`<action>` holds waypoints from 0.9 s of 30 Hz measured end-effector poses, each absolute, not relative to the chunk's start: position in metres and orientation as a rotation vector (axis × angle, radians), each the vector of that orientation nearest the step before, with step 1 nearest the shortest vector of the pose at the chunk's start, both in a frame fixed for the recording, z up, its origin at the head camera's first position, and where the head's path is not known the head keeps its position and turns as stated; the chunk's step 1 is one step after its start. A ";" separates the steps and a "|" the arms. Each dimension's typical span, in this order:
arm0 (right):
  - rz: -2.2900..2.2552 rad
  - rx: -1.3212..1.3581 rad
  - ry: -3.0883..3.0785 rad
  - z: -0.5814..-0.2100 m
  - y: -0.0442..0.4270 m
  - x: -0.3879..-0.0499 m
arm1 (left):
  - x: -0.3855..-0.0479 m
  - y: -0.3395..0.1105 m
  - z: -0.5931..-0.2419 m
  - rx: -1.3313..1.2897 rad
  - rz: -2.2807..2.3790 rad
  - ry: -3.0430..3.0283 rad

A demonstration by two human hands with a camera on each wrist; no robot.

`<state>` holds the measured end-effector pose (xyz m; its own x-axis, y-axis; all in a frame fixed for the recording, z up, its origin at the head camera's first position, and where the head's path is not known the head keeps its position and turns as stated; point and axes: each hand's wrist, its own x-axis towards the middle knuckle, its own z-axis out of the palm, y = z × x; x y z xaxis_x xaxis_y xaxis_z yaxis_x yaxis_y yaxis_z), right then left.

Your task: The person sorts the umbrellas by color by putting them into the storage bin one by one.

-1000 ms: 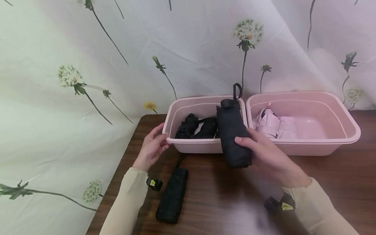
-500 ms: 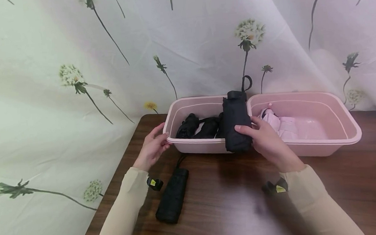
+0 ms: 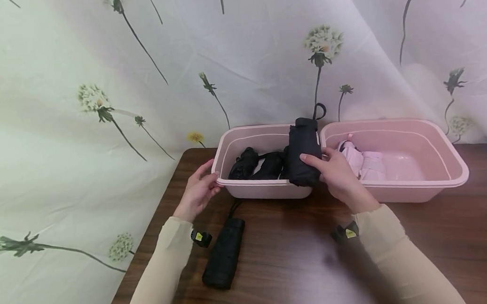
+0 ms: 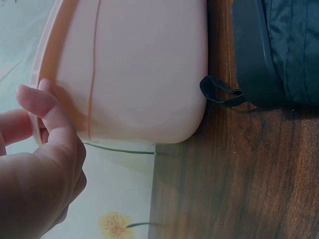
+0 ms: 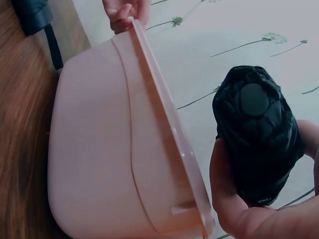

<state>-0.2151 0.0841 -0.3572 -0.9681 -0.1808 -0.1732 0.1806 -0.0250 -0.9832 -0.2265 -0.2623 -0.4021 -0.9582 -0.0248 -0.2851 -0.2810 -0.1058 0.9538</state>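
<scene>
In my right hand (image 3: pixel 340 176) I grip a folded black umbrella (image 3: pixel 304 150), thumb on one side and fingers on the other. It is held over the right end of the left pink bin (image 3: pixel 267 188), its strap loop pointing toward the back wall. The right wrist view shows the umbrella's round end (image 5: pixel 254 99) above the level of the rim. My left hand (image 3: pixel 197 190) pinches the bin's left rim between thumb and fingers. Inside that bin lie black folded umbrellas (image 3: pixel 270 165). Another folded black umbrella (image 3: pixel 224 254) rests on the table, near my left wrist.
A second pink bin (image 3: pixel 420 189) stands at the right, close beside the first, with light pink folded umbrellas (image 3: pixel 371 164) at its left end. Both stand on a dark wooden table (image 3: pixel 285 262) against a hanging flowered cloth (image 3: pixel 254 66).
My right hand has carried the black umbrella farther back over the left bin, then slightly left. The left hand stays on the rim; the umbrella on the table has not moved.
</scene>
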 end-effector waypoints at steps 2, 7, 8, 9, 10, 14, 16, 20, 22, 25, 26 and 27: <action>-2.072 0.007 2.021 -0.358 0.084 -0.217 | -0.226 -0.263 -0.402 -0.347 2.187 1.977; -2.067 0.017 2.041 -0.358 0.084 -0.219 | -0.227 -0.262 -0.402 -0.340 2.182 1.980; -2.068 0.019 2.043 -0.358 0.084 -0.219 | -0.227 -0.262 -0.401 -0.337 2.178 1.983; -2.068 0.021 2.047 -0.358 0.084 -0.219 | -0.227 -0.262 -0.402 -0.336 2.180 1.983; -2.064 0.020 2.060 -0.357 0.084 -0.219 | -0.227 -0.262 -0.402 -0.333 2.178 1.986; -2.054 0.005 2.228 -0.353 0.081 -0.215 | -0.228 -0.261 -0.402 -0.336 2.188 1.983; -2.029 0.003 2.345 -0.351 0.079 -0.213 | -0.228 -0.261 -0.402 -0.334 2.191 1.980; -1.978 -0.016 2.456 -0.347 0.079 -0.208 | -0.229 -0.262 -0.404 -0.338 2.202 1.970; -1.948 -0.037 2.471 -0.346 0.079 -0.206 | -0.229 -0.262 -0.404 -0.340 2.203 1.969; -1.932 -0.055 2.472 -0.346 0.080 -0.203 | -0.229 -0.263 -0.405 -0.332 2.198 1.973; -1.924 -0.061 2.474 -0.346 0.080 -0.202 | -0.229 -0.263 -0.405 -0.330 2.196 1.974; -1.916 -0.068 2.481 -0.346 0.080 -0.202 | -0.228 -0.262 -0.405 -0.331 2.194 1.975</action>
